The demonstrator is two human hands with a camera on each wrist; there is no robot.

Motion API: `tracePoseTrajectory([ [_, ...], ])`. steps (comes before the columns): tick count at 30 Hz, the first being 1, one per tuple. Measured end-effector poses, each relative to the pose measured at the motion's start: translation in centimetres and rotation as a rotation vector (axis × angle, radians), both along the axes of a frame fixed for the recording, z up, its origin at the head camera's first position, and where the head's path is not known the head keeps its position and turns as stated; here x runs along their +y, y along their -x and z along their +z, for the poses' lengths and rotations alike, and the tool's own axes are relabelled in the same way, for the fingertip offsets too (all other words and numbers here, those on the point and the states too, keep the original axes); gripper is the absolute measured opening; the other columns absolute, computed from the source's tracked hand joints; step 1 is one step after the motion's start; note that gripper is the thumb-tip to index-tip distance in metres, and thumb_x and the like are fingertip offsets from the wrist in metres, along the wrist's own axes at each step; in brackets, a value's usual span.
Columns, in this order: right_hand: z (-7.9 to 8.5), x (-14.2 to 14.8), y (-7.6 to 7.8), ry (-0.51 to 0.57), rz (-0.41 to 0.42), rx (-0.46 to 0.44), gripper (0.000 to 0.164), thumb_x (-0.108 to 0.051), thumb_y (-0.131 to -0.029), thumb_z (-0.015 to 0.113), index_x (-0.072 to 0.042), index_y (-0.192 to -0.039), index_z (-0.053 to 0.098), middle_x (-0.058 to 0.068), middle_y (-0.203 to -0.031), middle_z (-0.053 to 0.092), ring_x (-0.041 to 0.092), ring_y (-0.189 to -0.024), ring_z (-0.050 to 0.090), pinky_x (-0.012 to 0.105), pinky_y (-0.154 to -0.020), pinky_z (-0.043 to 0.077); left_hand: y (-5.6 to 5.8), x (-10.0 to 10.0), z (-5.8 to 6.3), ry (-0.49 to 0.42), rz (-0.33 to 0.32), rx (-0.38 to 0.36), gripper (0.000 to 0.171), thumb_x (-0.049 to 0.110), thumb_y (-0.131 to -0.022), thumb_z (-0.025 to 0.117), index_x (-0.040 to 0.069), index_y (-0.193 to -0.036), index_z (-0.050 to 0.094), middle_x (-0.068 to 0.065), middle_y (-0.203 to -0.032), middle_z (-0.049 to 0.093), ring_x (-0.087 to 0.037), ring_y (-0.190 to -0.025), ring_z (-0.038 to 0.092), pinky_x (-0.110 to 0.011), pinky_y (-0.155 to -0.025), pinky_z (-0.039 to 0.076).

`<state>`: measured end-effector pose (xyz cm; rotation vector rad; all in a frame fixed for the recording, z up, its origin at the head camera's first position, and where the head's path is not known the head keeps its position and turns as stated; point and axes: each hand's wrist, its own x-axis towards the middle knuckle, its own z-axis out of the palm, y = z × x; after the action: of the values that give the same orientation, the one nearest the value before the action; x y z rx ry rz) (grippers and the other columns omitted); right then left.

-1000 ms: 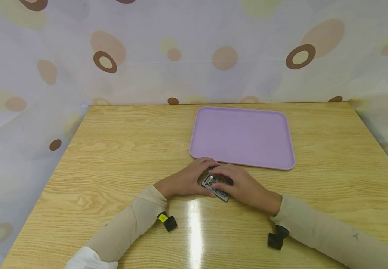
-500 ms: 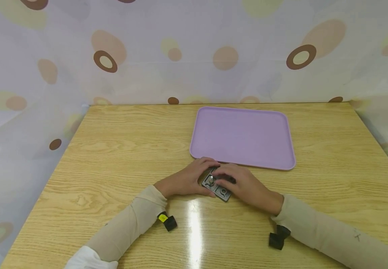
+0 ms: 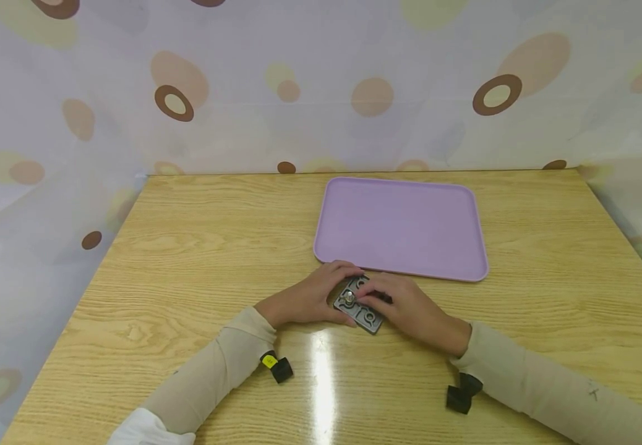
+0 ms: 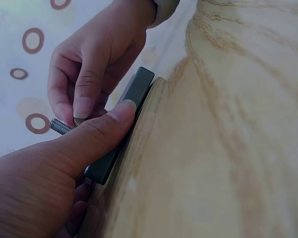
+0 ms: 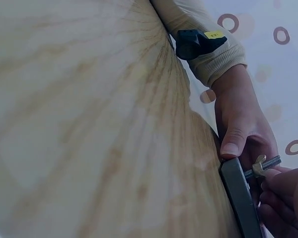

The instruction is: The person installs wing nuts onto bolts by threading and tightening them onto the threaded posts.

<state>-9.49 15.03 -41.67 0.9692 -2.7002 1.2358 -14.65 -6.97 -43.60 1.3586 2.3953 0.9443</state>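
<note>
A grey metal plate [image 3: 367, 319] with raised outlines lies at a slant on the table, just in front of the tray. My left hand [image 3: 310, 298] grips it by opposite edges, thumb on the near side and fingers on the far side. From the plate stands a threaded bolt [image 4: 60, 127], and a brass-coloured wing nut [image 5: 260, 165] sits partway along its thread. The right hand [image 3: 407, 304] pinches a wing of that nut between thumb and forefinger. In the left wrist view the right thumb hides most of the nut.
A flat lilac tray [image 3: 404, 228] with a low rim lies behind the hands. The wooden table [image 3: 215, 228] backs onto a patterned curtain [image 3: 321, 80]. Each wrist wears a small black camera [image 3: 282, 369].
The right thumb and forefinger, spread around the bolt a second ago, have come together at its right side, with the hand slightly further right. The left hand and plate stay put.
</note>
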Motion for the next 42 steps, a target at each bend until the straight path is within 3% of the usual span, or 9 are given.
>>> tracePoseTrajectory([
  [6,0.14,-0.17,-0.19,0.014,0.005,-0.014,0.011,-0.016,-0.086,0.067,-0.018,-0.096,0.067,-0.008,-0.100,0.064,0.007,-0.094,0.058,0.028,-0.082,0.049,-0.04,-0.04,-0.03,0.009,0.002,-0.001,0.089,0.048,-0.072,0.076,0.012,-0.141,0.034,-0.003,-0.139,0.035,-0.013,-0.126,0.031,-0.030,-0.106,0.027],
  [10,0.17,-0.33,-0.24,0.021,0.004,-0.016,0.020,-0.020,-0.084,0.069,-0.016,-0.103,0.066,-0.006,-0.102,0.064,0.008,-0.091,0.059,0.028,-0.079,0.050,-0.04,-0.03,-0.05,0.012,0.001,0.000,0.088,0.049,-0.072,0.076,0.012,-0.141,0.035,-0.003,-0.139,0.035,-0.013,-0.126,0.031,-0.030,-0.105,0.028],
  [20,-0.20,-0.70,-0.10,-0.013,0.030,0.038,0.041,-0.027,-0.084,0.069,-0.011,-0.120,0.060,0.000,-0.121,0.058,0.015,-0.112,0.052,0.035,-0.094,0.043,0.09,-0.03,-0.14,0.031,-0.006,0.008,0.088,0.052,-0.073,0.073,0.013,-0.141,0.034,-0.002,-0.141,0.033,-0.012,-0.128,0.029,-0.031,-0.107,0.026],
  [28,-0.14,-0.90,-0.01,-0.010,0.022,0.048,0.034,-0.026,-0.082,0.071,-0.014,-0.113,0.062,-0.003,-0.114,0.060,0.012,-0.104,0.054,0.033,-0.087,0.046,0.09,-0.06,-0.10,0.021,-0.017,0.012,0.088,0.052,-0.073,0.073,0.012,-0.141,0.034,-0.002,-0.140,0.033,-0.013,-0.128,0.029,-0.030,-0.107,0.026],
  [42,0.10,-0.21,-0.17,-0.025,-0.036,-0.012,0.019,-0.015,-0.088,0.065,-0.016,-0.107,0.065,0.001,-0.114,0.062,0.015,-0.109,0.055,0.035,-0.093,0.044,-0.02,0.02,-0.01,0.008,0.004,-0.021,0.086,0.048,-0.072,0.076,0.013,-0.140,0.036,-0.002,-0.139,0.035,-0.012,-0.126,0.031,-0.029,-0.106,0.027],
])
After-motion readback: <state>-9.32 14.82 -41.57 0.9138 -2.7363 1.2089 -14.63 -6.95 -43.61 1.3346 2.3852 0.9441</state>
